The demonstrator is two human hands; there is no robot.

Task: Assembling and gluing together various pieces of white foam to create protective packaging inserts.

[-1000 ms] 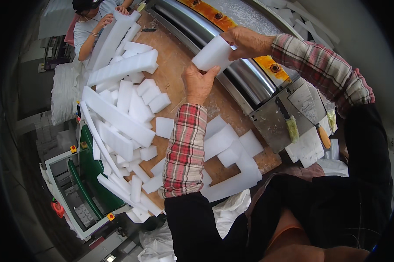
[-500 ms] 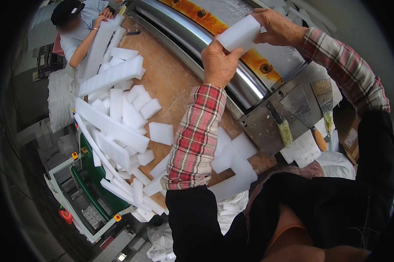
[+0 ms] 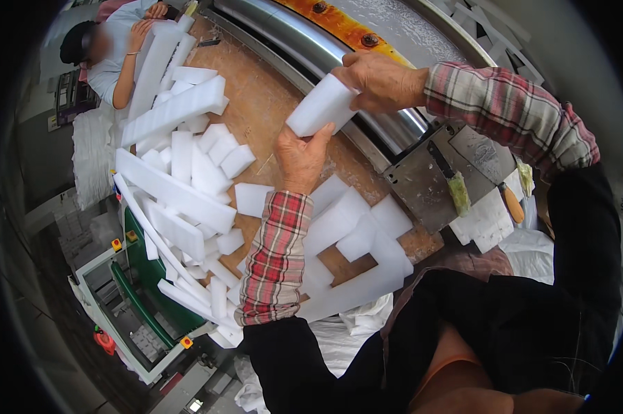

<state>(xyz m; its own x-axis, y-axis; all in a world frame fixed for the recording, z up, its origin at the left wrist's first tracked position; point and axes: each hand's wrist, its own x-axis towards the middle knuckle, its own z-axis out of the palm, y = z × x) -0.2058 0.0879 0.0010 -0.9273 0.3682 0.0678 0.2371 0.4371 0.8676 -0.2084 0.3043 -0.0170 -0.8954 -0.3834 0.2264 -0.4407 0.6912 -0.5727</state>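
Observation:
Both my hands hold a white foam block [image 3: 322, 105] tilted in the air, over the near edge of a shiny metal roller [image 3: 310, 47]. My left hand [image 3: 302, 153] grips its lower left end, thumb along the near side. At the upper right end, my right hand [image 3: 382, 83] has its fingers closed round the block. Below, on the brown wooden tabletop [image 3: 246, 90], lie more white foam blocks [image 3: 339, 224]. One squarish foam piece [image 3: 252, 199] rests just left of my left forearm.
A pile of white foam strips [image 3: 177, 190] covers the table's left side. Putty knives [image 3: 451, 183] lie on a metal plate [image 3: 422, 190] at right. Another person [image 3: 122, 52] leans on long foam pieces at the far left. A green-and-white machine frame [image 3: 142, 276] stands at lower left.
Both hands have brought the foam block left and toward me, away from the rusty strip behind the roller. The other person's head has shifted left and down.

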